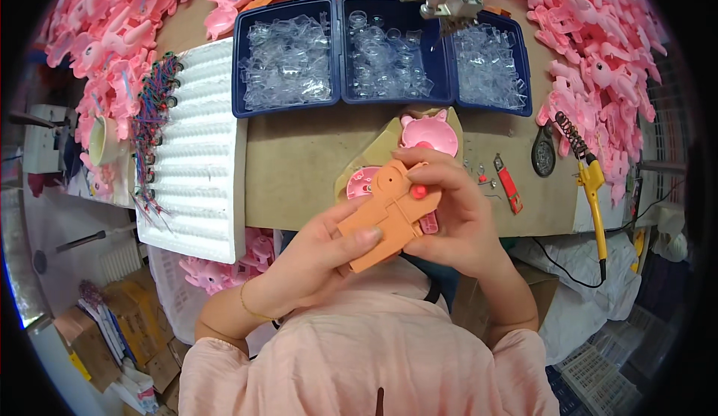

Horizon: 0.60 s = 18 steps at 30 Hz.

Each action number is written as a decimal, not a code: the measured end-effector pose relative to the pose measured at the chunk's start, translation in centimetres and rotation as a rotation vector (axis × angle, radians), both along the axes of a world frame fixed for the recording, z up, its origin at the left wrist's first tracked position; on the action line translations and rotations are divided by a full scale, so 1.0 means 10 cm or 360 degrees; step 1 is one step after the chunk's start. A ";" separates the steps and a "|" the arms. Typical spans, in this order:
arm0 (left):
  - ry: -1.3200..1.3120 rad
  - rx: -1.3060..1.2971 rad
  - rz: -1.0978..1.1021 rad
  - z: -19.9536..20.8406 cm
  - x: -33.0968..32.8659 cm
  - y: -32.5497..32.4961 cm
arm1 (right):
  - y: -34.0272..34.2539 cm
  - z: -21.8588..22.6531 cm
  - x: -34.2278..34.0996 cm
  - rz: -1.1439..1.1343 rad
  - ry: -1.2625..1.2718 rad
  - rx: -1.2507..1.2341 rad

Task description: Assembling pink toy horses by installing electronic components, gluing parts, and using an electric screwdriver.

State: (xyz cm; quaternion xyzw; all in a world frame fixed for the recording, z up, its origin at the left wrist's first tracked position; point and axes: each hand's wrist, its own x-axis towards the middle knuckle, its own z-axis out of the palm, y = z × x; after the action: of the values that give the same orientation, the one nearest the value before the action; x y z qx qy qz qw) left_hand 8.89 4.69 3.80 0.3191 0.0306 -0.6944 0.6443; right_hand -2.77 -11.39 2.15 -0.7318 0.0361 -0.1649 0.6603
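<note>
Between both hands, above the table's near edge, is an orange plastic toy shell with a round end and a small red button. My left hand grips its lower left part, thumb on the face. My right hand is closed round its right side, fingers over the top edge. Just behind lies a tan fixture bearing a pink cat-eared shell and a pink round part, which the orange shell partly covers. Below the right fingers shows a small pink piece, partly hidden.
Three blue bins of clear plastic parts stand behind, with a metal machine head above. Pink shells pile on both sides. A white foam tray with wired parts lies left. A red cutter and yellow soldering iron are right.
</note>
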 end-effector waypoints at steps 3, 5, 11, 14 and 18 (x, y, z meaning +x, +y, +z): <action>-0.0327 0.0063 0.0021 0.04 -0.02 0.01 | 0.09 0.02 -0.02 0.0001 -0.0113 0.0629; -0.0439 0.0074 -0.0003 0.06 0.00 0.00 | 0.07 0.01 -0.02 0.0074 -0.0120 0.0575; -0.1042 0.0101 0.0060 0.08 0.15 -0.01 | -0.07 0.19 -0.11 -0.0535 -0.0162 -0.1476; -0.1510 0.0082 -0.0008 0.03 0.14 0.00 | -0.11 0.18 -0.01 -0.0498 -0.0287 -0.1689; -0.2216 0.0091 -0.0175 0.20 0.16 0.03 | -0.04 0.22 0.01 -0.0432 -0.0230 -0.1908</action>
State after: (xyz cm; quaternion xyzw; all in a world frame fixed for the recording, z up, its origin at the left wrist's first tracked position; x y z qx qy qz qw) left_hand 10.53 5.01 5.80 0.7077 -0.3873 -0.3590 0.4694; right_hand -2.66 -11.83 4.39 -0.9513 -0.0149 -0.2882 0.1081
